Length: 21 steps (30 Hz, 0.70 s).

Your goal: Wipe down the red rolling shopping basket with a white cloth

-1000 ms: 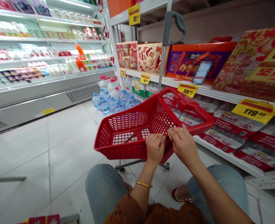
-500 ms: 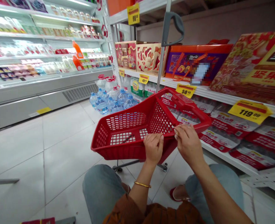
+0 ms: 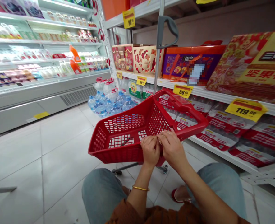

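A red plastic shopping cart (image 3: 118, 152) with a perforated basket stands in front of my knees, its handle end toward the right. My left hand (image 3: 150, 151) is closed over the basket's near rim, thumb on the near side. Right beside it, touching or almost touching, my right hand (image 3: 172, 147) has its fingers bent and pressed together at the same rim. Between the fingertips shows a small brownish bit, too small to name. Inside, the basket shows its grid floor and a short dark bar seen there.
Shelves on the right hold gift boxes (image 3: 193, 62), packs of bottled water (image 3: 230, 124) and yellow price tags (image 3: 245, 109). Large water bottles (image 3: 114, 104) stand on the floor beyond the cart. A refrigerated display case (image 3: 58, 90) runs along the left. A grey upright post crosses before the shelf.
My right hand has slid left along the rim, away from the handle end, and now meets my left hand. The left hand stays on the rim. The view has shifted slightly.
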Available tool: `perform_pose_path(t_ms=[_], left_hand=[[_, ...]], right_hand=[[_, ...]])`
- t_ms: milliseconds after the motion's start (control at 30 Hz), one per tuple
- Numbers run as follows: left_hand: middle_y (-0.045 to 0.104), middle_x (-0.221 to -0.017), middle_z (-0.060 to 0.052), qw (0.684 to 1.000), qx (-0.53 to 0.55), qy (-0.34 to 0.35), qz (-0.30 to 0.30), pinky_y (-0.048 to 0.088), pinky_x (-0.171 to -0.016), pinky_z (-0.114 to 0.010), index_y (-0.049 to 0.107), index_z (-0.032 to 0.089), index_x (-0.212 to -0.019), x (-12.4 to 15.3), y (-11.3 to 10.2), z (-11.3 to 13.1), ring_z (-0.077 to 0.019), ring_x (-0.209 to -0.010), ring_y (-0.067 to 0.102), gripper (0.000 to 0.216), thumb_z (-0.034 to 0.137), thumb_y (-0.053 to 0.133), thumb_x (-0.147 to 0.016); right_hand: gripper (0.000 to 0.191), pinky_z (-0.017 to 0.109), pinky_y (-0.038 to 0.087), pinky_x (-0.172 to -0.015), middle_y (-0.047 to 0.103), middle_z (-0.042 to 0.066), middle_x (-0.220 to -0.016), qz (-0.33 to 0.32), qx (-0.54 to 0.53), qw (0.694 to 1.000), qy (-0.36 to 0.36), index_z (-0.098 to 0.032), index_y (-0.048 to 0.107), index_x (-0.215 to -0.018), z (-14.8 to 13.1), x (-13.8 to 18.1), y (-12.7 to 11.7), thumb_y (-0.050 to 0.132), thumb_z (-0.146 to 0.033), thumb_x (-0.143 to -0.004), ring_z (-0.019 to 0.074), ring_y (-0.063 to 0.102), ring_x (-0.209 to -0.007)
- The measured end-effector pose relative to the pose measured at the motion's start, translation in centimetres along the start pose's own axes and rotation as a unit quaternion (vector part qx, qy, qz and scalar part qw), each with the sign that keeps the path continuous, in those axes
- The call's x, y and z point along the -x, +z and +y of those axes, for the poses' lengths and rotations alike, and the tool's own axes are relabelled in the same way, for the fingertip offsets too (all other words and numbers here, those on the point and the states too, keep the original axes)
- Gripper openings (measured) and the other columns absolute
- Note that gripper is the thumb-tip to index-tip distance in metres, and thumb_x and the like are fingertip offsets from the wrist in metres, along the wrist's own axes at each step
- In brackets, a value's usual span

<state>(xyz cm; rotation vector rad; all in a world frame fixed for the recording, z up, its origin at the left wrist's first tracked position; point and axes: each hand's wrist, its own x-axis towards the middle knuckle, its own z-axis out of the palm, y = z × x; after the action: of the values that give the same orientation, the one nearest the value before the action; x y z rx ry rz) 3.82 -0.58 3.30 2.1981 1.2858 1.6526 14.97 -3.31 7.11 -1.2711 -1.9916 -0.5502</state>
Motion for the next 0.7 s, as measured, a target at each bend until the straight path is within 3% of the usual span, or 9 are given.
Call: perform_pose_path(t_ms=[200, 467, 700], left_hand=[[0.073, -0.087, -0.004, 1.0, 0.015, 0.007, 0.015, 0.042, -0.083, -0.036, 0.069, 0.02, -0.096, -0.1, -0.2, 0.2, -0.0177, -0.086, 0.064, 0.02, 0.023, 0.049, -0.095], [0.074, -0.089, -0.004, 1.0, 0.021, 0.0, 0.009, 0.04, -0.084, -0.036, 0.069, 0.02, -0.097, 0.1, -0.3, 0.1, -0.0175, -0.087, 0.064, 0.019, 0.023, 0.05, -0.095], [0.074, -0.088, -0.004, 0.999, 0.03, -0.008, 0.012, 0.04, -0.084, -0.036, 0.07, 0.019, -0.096, 0.0, -0.2, 0.3, -0.0172, -0.086, 0.064, 0.02, 0.023, 0.05, -0.095]], right_hand=[[0.024, 0.052, 0.037, -0.111, 0.067, 0.01, -0.104, -0.017, 0.01, 0.999, 0.028, -0.015, 0.064, -0.106, 1.4, -0.3, -1.5, 0.044, -0.015, -0.092, 0.0232, 0.057, -0.103], [0.02, 0.054, 0.03, -0.113, 0.068, 0.008, -0.104, 0.003, 0.053, 0.998, 0.044, -0.017, 0.063, -0.105, 3.4, -0.3, -3.3, 0.048, -0.015, -0.091, 0.022, 0.06, -0.1], [0.021, 0.055, 0.033, -0.112, 0.066, 0.009, -0.103, 0.044, 0.054, 0.995, 0.076, -0.017, 0.062, -0.106, 4.0, -0.2, -3.6, 0.049, -0.014, -0.09, 0.0223, 0.06, -0.099]])
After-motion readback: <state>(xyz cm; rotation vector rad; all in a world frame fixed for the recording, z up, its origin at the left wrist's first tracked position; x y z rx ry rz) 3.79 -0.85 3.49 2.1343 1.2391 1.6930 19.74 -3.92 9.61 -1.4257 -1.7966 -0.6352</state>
